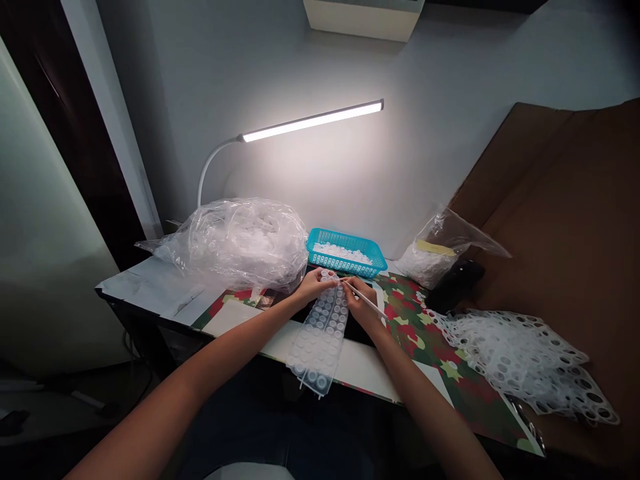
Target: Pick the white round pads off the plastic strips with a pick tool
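The left hand (315,285) is closed in a pinch on the top end of a clear plastic sheet (320,340) covered in small round domes. The sheet lies slanted across the front of the tabletop (145,319), its lower end near the edge. The right hand (363,303) is closed around a thin white stick (367,301), held much like a pen, with its tip at the sheet's top end; whether the tip touches the plastic is hard to tell. The close pinch looks well judged, since holding the plastic right beside the tip should stop it from sliding, and the light of the desk lamp (313,120) falls on the spot. A blue basket (340,265) of white pieces (343,253) sits just behind the hands, within easy reach. A large plastic bag (235,243) lies to its left, and a smaller bag (430,260) and a heap of punched-out plastic (515,360) lie to the right.
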A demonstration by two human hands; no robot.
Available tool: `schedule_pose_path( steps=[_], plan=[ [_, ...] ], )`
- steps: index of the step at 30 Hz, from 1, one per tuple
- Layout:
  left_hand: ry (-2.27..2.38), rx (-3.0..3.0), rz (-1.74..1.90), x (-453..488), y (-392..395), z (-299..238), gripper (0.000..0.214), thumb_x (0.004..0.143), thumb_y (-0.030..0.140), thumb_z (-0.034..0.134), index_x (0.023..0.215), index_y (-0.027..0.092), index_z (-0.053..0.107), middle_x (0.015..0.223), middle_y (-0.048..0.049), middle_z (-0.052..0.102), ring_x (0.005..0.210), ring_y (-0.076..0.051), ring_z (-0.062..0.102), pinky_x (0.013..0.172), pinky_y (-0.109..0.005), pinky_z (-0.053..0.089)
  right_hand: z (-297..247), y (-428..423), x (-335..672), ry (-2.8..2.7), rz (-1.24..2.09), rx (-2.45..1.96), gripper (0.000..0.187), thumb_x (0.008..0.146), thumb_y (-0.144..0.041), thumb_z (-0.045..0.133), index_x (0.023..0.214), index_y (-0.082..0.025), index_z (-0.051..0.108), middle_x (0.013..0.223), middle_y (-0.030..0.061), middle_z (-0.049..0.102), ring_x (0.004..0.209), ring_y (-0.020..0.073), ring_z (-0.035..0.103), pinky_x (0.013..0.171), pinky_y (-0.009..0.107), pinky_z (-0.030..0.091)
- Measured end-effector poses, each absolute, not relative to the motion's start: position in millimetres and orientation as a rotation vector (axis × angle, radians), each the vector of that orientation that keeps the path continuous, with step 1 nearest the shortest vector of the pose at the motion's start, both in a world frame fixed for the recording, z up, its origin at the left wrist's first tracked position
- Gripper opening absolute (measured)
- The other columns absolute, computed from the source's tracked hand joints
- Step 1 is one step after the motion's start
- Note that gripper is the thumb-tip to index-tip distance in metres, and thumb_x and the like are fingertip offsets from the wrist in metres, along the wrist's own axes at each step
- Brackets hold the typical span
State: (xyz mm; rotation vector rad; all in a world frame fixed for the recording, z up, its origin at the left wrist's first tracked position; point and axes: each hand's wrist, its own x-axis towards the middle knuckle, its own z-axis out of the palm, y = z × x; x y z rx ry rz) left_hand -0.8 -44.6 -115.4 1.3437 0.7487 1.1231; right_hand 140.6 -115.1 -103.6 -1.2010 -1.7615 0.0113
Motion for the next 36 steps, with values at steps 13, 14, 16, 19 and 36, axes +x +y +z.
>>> schedule_pose_path(
  steps=[13, 14, 16, 19, 36],
  plan=[
    [0.754, 1.35, 1.111, -2, -40, -124, 0.036, 0.054, 0.031, 0.079, 0.079, 0.013, 0.06, 0.063, 0.0034, 0.057, 0.056, -0.009, 0.051, 0.052, -0.02, 0.037, -108, -116, 139, -1.864, -0.018, -1.158, 0.021, 0.089, -0.026, 0.042, 0.081, -0.021, 0.061, 0.091, 0.0075, 0.067, 0.087, 0.0208, 0.062, 0.079, 0.032, 0.047],
    [0.752, 1.35, 1.11, -1, -39, -124, 0.035, 0.054, 0.03, 0.078, 0.078, 0.013, 0.06, 0.063, 0.0036, 0.057, 0.056, -0.008, 0.05, 0.052, -0.02, 0.037, -109, -115, 138, -1.869, -0.029, -1.162, 0.021, 0.09, -0.026, 0.042, 0.081, -0.02, 0.061, 0.09, 0.0075, 0.067, 0.087, 0.0209, 0.061, 0.079, 0.032, 0.047],
    [0.751, 1.348, 1.115, -1, -38, -124, 0.033, 0.054, 0.027, 0.078, 0.078, 0.013, 0.059, 0.065, 0.0035, 0.058, 0.057, -0.008, 0.051, 0.054, -0.02, 0.038, -109, -114, 135, -1.865, -0.054, -1.171, 0.022, 0.09, -0.026, 0.041, 0.082, -0.02, 0.061, 0.088, 0.0074, 0.066, 0.085, 0.021, 0.061, 0.077, 0.032, 0.047],
    [0.753, 1.342, 1.123, -1, -39, -122, 0.031, 0.054, 0.022, 0.076, 0.079, 0.014, 0.059, 0.067, 0.0032, 0.059, 0.059, -0.008, 0.051, 0.055, -0.019, 0.038, -110, -112, 134, -1.829, -0.089, -1.19, 0.022, 0.09, -0.026, 0.041, 0.082, -0.02, 0.06, 0.084, 0.0064, 0.066, 0.081, 0.0205, 0.06, 0.075, 0.032, 0.047],
    [0.737, 1.318, 1.045, -2, -49, -114, 0.029, 0.056, 0.018, 0.077, 0.08, 0.011, 0.062, 0.07, 0.0004, 0.062, 0.062, -0.01, 0.056, 0.061, -0.022, 0.041, -110, -97, 182, -1.399, -0.138, -1.419, 0.027, 0.083, -0.039, 0.042, 0.061, -0.023, 0.045, 0.06, 0.0033, 0.057, 0.059, 0.0186, 0.052, 0.058, 0.029, 0.039]
  ],
)
